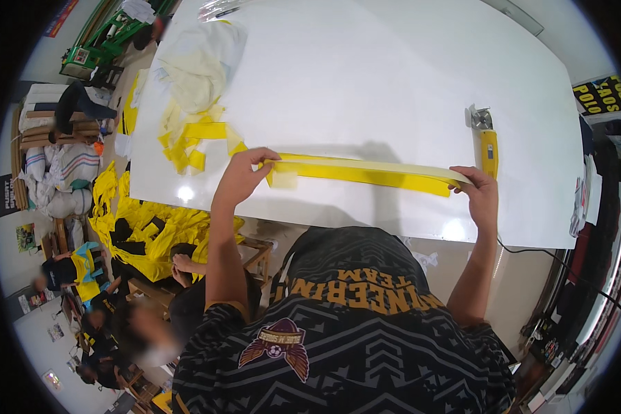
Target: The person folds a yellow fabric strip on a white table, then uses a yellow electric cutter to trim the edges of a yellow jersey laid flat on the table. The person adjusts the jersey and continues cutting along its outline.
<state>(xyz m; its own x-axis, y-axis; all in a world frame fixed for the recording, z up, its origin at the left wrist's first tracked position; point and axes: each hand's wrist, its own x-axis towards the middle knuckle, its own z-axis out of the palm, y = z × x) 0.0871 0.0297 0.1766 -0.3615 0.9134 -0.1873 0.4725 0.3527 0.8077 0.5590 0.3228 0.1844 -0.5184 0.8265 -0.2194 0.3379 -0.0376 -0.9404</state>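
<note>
Clock centred on the middle of the strip, twelve at the far side of the desk. Item: one long yellow strip (366, 176), laid crosswise above the near edge of the white desk (366, 83), with a narrow pale band (379, 165) running along its far edge. At nine o'clock: left hand (248, 172), thumb and fingers pinching the strip's left end; a small pale scrap (284, 181) just beside the fingertips. At three o'clock: right hand (477, 196), fingers curled and gripping the right end of the pale band; whether the yellow layer is caught there too cannot be told. Between two and three: one cutter (488, 148), yellow body, round metal head pointing to twelve. Between nine and ten: yellow offcuts (194, 131), loosely piled. At ten: crumpled pale sheeting (196, 72). Between eight and nine, off the desk: heap of yellow and black fabric (155, 231). At eight, beside the heap: a co-worker's hands (182, 263).
</note>
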